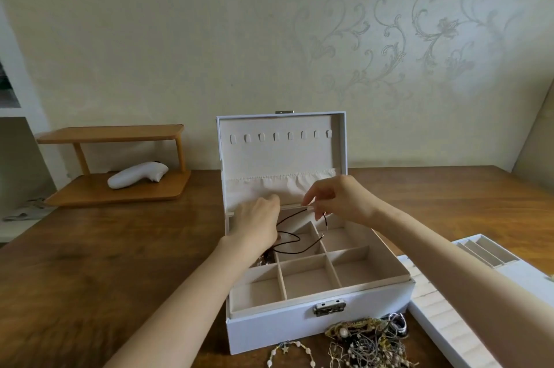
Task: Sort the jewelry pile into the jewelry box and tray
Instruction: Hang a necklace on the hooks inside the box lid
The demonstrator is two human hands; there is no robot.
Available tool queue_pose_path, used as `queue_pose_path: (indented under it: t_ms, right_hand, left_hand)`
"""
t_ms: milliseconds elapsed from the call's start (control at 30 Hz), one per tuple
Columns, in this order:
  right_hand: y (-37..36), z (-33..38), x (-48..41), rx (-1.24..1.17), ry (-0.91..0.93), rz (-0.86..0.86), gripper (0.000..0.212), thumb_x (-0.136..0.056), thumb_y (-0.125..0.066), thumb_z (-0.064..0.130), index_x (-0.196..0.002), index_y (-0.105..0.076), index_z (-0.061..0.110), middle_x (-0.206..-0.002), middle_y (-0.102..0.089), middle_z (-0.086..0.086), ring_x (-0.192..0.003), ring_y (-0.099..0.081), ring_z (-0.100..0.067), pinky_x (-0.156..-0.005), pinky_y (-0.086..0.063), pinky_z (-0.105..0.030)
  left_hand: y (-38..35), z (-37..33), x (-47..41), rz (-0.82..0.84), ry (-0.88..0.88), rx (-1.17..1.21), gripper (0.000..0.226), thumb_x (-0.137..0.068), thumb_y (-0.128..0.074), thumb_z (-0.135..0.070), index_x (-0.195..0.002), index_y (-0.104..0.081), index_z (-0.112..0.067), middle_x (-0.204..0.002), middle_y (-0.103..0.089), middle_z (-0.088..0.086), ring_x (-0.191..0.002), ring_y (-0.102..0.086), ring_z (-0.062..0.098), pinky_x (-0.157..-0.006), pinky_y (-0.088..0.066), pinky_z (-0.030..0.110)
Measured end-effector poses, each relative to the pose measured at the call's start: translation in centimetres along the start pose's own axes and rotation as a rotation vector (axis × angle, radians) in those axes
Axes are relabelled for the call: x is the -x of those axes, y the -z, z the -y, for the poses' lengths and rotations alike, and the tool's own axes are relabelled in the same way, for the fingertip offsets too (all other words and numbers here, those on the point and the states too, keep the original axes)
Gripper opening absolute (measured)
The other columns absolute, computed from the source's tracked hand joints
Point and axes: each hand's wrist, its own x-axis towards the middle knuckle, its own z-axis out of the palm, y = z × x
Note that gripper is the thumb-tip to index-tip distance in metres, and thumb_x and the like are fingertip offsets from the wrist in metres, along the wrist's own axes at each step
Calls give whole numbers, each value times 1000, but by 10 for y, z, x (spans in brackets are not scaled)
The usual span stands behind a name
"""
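Item: black cord necklace (292,237), thin and limp, partly lowered into the jewelry box (317,277).

Position: cord loops sag over the back-row dividers of the box; one end rises to the right hand (332,198), the other runs under the left hand (257,222). A small clasp or pendant hangs near the middle divider; too small to identify.

Orientation: no fixed heading; its span runs roughly left to right between the hands, slack in the middle.

Hands: right hand pinches the cord end between thumb and forefinger, other fingers raised. Left hand is curled over the left back compartment; whether it grips the cord cannot be told.

Handling note (judgement): keep the ends apart so the loops do not knot, then either feed the cord into one compartment or lift an end to the hooks (275,136) in the open lid (281,157).

Surroundings: jewelry pile (365,340) on the desk (120,247) in front of the box; beaded bracelet (289,351) beside it; tray (440,316) to the right.
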Motion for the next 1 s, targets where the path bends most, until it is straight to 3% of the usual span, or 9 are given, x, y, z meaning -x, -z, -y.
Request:
queue_pose_path:
  t_ms: [67, 133, 233, 300, 433, 600, 667, 800, 1000]
  right_hand:
    - [-2, -3, -2, 74, -4, -35, 14, -79, -71, 9, -85, -73, 22, -69, -68, 7, -67, -64, -15, -78, -53, -34]
    - [-3, -2, -4, 113, 7, -67, 16, -78, -74, 17, -91, -73, 26, -86, -68, 10, -72, -61, -15, -80, -52, -36]
    - [-9, 11, -10, -52, 47, 30, 29, -79, -74, 12, -105, -68, 23, -101, -68, 8, -79, -59, -8, -75, -47, -19]
    - [-15, 24, -15, -226, 17, 109, 31, -81, -71, 4, -110, -66, 15, -94, -68, 1, -75, -57, -1, -69, -41, -12]
    - [-12, 36, -21, -488, -59, 145, 11, -85, -67, 8, -95, -70, 6, -74, -68, -7, -57, -41, -11, -53, -33, -18]
    - [-1, 50, -22, -542, -30, 187, 24, -91, -59, 32, -99, -68, 11, -95, -73, -10, -72, -48, -10, -61, -38, -19]
    - [-5, 56, -25, -496, -36, 141, 17, -85, -69, 24, -96, -68, 12, -89, -73, -11, -70, -51, -10, -60, -39, -21]
    - [-13, 59, -26, -490, -32, 96, 4, -80, -73, 8, -81, -69, 7, -68, -68, -5, -57, -55, -9, -54, -44, -18]
    - [-9, 61, -24, -594, -19, -60, 6, -82, -72, 9, -77, -69, 6, -64, -66, -7, -52, -54, -10, -50, -43, -17]
  left_hand:
    - [1, 5, -2, -33, 2, 89, 24, -85, -61, -10, -105, -50, -15, -100, -62, 3, -93, -60, 25, -70, -41, 32]
    - [10, 13, -4, -36, 7, 311, 25, -83, -66, -11, -103, -54, -20, -94, -64, -4, -89, -61, 17, -72, -45, 29]
    - [33, 23, -3, -30, 1, 766, 26, -75, -77, -13, -93, -59, -19, -79, -67, -8, -67, -59, -2, -67, -44, 18]
    - [43, 31, -3, -91, -3, 904, 23, -73, -78, -9, -89, -62, -15, -74, -69, -5, -61, -58, -5, -66, -44, 15]
    - [49, 41, -3, -196, 26, 927, 16, -74, -78, -11, -84, -65, -12, -73, -71, -1, -71, -65, 5, -75, -48, 25]
    - [51, 43, -5, -290, 36, 936, 18, -74, -77, -9, -78, -61, -16, -68, -67, -1, -64, -63, 10, -59, -49, 24]
    - [52, 43, -5, -349, 41, 928, 17, -75, -76, -9, -76, -60, -16, -66, -66, -2, -60, -61, 5, -57, -48, 24]
    - [56, 44, -3, -417, 55, 946, 15, -75, -77, -10, -80, -62, -10, -68, -69, 3, -62, -67, 9, -65, -51, 23]
    - [67, 46, 2, -302, 52, 1162, 11, -80, -70, -1, -89, -63, -4, -77, -71, 11, -62, -68, 8, -56, -49, 13]
